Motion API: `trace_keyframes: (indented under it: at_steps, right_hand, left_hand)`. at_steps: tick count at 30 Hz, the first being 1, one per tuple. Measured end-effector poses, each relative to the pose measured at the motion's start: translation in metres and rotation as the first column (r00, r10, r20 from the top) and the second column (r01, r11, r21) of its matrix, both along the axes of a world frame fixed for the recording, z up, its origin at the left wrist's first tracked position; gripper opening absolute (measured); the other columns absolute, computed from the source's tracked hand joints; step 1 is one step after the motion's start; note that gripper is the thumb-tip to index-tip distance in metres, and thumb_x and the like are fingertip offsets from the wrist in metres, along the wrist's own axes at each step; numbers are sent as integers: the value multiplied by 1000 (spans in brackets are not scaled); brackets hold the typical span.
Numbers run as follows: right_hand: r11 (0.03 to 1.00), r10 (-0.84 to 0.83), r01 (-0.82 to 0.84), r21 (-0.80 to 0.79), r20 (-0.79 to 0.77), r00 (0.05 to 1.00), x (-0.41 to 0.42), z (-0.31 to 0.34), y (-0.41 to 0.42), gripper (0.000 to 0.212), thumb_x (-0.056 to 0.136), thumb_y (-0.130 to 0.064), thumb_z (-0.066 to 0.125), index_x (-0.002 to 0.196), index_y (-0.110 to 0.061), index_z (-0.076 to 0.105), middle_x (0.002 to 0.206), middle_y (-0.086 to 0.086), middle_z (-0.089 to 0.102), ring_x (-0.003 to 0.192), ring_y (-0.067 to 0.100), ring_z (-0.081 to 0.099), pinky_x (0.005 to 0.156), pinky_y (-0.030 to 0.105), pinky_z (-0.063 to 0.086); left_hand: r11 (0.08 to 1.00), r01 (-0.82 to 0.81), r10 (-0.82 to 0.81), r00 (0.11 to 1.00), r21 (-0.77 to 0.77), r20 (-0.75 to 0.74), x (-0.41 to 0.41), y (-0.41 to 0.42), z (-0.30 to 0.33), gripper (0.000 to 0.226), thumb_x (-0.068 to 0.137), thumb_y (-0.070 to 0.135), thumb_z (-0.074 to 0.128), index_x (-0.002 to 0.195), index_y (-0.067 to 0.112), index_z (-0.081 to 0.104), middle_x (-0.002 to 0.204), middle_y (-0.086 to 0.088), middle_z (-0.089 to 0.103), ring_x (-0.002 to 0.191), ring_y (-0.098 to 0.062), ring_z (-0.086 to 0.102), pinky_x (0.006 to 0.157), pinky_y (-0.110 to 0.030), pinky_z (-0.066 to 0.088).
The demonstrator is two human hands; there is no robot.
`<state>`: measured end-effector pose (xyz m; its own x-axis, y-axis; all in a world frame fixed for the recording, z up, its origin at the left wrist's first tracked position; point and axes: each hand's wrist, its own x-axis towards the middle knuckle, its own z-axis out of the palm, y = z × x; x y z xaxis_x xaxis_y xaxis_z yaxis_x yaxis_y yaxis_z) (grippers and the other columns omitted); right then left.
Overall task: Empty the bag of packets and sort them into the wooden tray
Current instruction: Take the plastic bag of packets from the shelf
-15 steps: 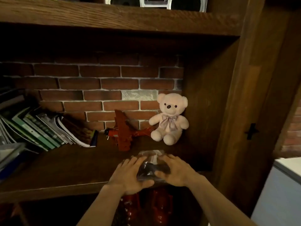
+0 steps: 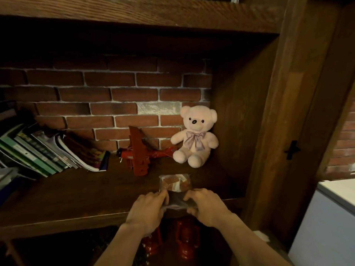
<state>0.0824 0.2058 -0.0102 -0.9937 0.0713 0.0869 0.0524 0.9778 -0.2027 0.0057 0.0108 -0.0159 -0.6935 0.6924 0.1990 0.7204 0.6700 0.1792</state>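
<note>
A clear plastic bag [image 2: 175, 184] with orange and white packets inside lies on the dark wooden shelf [image 2: 76, 200], near its front edge. My left hand [image 2: 148, 212] grips the bag's near left side. My right hand [image 2: 206, 207] grips its near right side. The bag's near half looks dark and stretches between my fingers. No wooden tray is in view.
A cream teddy bear [image 2: 196, 137] sits in the shelf's back right corner, with a red toy plane [image 2: 140, 152] beside it. Leaning books [image 2: 48, 152] fill the left. Red lanterns [image 2: 184, 239] stand below the shelf. A white cabinet [image 2: 330, 217] is at the right.
The bag now lies flatter and further out from my hands, showing the packets inside. My fingers have shifted to its near edge.
</note>
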Motion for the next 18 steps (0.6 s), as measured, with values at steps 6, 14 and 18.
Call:
trace_keyframes:
  at_steps: [6,14,18]
  right_hand:
    - [999,-26,23,-25,-125,992,8,30,6,4,94,-31,63,96,-31,66,104,-5,70,95,19,64,79,36,52]
    - [1000,-18,22,12,-277,961,21,95,-2,6,96,-28,60,96,-30,66,93,-5,70,86,18,66,72,36,53]
    - [999,-26,39,32,-349,937,30,125,-8,7,94,-27,63,94,-31,68,94,-3,72,87,20,66,73,36,54]
  left_hand:
    - [998,-17,20,999,54,-48,5,0,30,4,98,31,54,101,32,51,99,6,64,96,-17,61,87,-35,48]
    - [982,-47,77,984,180,-159,16,-7,101,11,95,26,59,96,34,53,102,10,62,94,-13,60,79,-33,51]
    - [976,-53,103,968,213,-230,23,-14,130,8,92,35,63,95,36,55,105,9,65,97,-16,62,81,-37,53]
